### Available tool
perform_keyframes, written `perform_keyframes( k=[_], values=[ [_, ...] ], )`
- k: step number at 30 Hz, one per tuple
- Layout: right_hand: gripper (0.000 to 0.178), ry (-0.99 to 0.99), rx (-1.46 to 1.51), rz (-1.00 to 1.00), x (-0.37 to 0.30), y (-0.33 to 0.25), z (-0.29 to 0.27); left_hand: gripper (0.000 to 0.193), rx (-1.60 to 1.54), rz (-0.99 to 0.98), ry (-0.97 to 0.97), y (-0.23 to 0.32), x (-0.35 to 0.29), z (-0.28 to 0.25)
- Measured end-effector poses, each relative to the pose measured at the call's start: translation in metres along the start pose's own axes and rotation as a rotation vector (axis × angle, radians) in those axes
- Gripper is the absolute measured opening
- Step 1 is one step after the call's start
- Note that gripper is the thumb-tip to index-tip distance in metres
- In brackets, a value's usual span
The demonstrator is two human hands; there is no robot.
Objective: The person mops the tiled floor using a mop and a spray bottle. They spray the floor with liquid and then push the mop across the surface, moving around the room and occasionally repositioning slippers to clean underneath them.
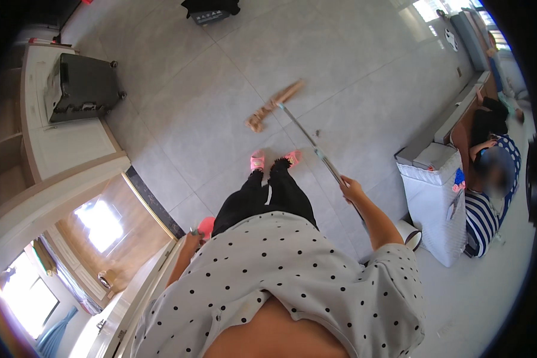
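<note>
My right hand (352, 190) is wrapped round the metal pole of a flat mop (307, 136), which slants away across the floor. The mop's head carries a brown cloth (273, 108), somewhat blurred, lying on the tiles ahead of my feet. At my left hip, my left hand (192, 241) is closed by a round pinkish-red thing (206, 228); its kind is partly hidden by my leg and fingers. Below me my feet stand in pink slippers (257, 161).
A dark suitcase (85, 88) stands by a white cabinet (71, 146) at left. A black bag (212, 13) sits at the far side. To the right, a person lies on a sofa (450, 125), beside a white quilted package (434, 200). An open doorway (134, 224) is at lower left.
</note>
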State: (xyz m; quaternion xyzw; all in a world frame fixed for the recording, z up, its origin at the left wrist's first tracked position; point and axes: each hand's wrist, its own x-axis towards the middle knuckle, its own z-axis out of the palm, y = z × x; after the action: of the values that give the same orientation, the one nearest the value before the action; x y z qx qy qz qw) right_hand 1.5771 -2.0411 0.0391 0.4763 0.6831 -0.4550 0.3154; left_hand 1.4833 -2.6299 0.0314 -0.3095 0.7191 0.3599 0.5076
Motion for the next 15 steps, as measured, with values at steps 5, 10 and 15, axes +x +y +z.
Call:
perform_keyframes(
  k=[5,10,15],
  values=[
    [0.04,-0.002,-0.042,0.081,-0.055,0.01,-0.038,0.011,0.066,0.025,0.063,0.002,0.026,0.003],
    [0.04,-0.06,-0.08,-0.108,-0.068,-0.022,-0.039,0.013,0.1,0.072,0.164,0.03,0.008,0.017],
    [0.04,-0.141,-0.197,-0.47,0.047,-0.089,-0.005,0.015,-0.131,0.023,0.288,0.017,0.019,0.052]
  ],
)
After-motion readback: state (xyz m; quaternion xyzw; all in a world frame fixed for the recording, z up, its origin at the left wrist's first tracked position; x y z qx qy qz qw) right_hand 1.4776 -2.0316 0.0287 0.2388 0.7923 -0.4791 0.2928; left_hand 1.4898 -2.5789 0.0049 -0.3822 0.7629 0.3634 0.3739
